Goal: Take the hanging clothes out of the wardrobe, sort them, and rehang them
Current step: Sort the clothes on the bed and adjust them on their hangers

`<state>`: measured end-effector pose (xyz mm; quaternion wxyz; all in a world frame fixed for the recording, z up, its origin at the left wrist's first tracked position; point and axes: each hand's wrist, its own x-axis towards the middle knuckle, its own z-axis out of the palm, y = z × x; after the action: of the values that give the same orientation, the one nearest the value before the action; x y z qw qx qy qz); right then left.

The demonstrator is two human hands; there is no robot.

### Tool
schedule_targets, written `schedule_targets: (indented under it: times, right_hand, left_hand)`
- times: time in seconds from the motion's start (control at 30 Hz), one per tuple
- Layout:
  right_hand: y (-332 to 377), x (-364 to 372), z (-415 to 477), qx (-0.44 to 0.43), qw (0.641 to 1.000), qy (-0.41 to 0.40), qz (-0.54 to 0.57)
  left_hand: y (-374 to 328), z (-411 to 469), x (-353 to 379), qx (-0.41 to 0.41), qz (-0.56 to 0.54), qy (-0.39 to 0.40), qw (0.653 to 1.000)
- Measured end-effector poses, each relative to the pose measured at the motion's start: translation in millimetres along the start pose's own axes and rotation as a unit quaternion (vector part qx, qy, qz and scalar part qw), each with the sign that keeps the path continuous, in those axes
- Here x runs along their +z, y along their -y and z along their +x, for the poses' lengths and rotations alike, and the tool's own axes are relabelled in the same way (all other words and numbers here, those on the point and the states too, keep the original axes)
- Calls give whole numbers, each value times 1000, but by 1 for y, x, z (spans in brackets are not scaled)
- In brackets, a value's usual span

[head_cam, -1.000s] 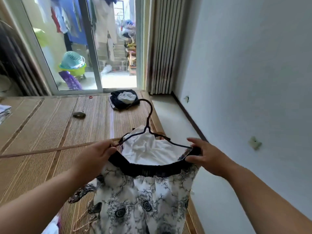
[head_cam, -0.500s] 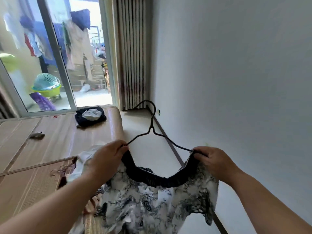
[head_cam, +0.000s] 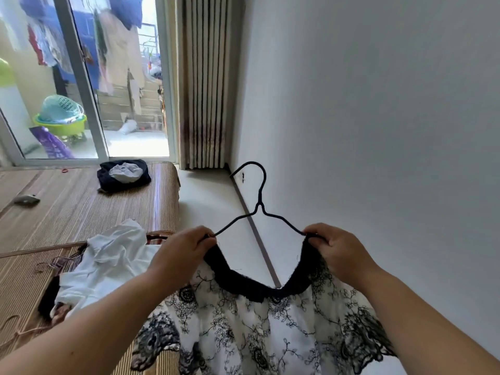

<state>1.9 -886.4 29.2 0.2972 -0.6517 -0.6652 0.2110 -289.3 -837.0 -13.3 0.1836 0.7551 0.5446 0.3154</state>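
Observation:
A white skirt with black lace print [head_cam: 257, 326] and a black elastic waistband hangs on a thin black hanger [head_cam: 259, 209]. My left hand [head_cam: 181, 250] pinches the waistband at the hanger's left end. My right hand [head_cam: 332, 244] grips the waistband at the hanger's right end. The waistband sags between my hands. The skirt is held in the air beside the bed, over the floor strip along the wall. The hanger's hook points up and away from me.
A white garment [head_cam: 108, 263] lies on the bed's bamboo mat [head_cam: 67, 212] with loose hangers [head_cam: 51, 266] beside it. A dark folded bundle [head_cam: 123, 174] sits at the bed's far corner. A striped curtain [head_cam: 205, 82], glass door and white wall [head_cam: 378, 117] bound the space.
I have turned right, carrying the skirt and hanger off the bed toward the wall. The white garment that lay behind the skirt stays on the mat to the left.

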Motion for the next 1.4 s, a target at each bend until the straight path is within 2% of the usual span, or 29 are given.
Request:
schedule_targets:
  times: [0.27,0.4,0.53,0.77,0.97,1.13,1.23,1.4]
  right_hand:
    - [-14,43,121,-30,997,68,3]
    - [-17,84,211,-47,991,122,-8]
    - [-5,126,286,-68,982,175,-23]
    - [31,186,391,-131,956,259,-37]
    - [53,255,494,-205,916,337,-73]
    - [78,310,565,-275,866,409,-87]
    - [94,342,589,-320,827,447,-116]
    - [119,401,601,-355,787,487,-130]
  left_hand:
    - [69,50,7,-67,25,6,997]
    - [122,93,3,-126,50,-24,990]
    - [169,127,-6,-186,60,-7,981]
    - [225,149,-23,-289,62,-20,955]
    - [254,172,-20,-385,74,-60,918]
    - [266,201,-11,-481,88,-110,865]
    - [274,203,-7,-537,73,-144,828]
    - [294,194,-3,-595,71,-171,782]
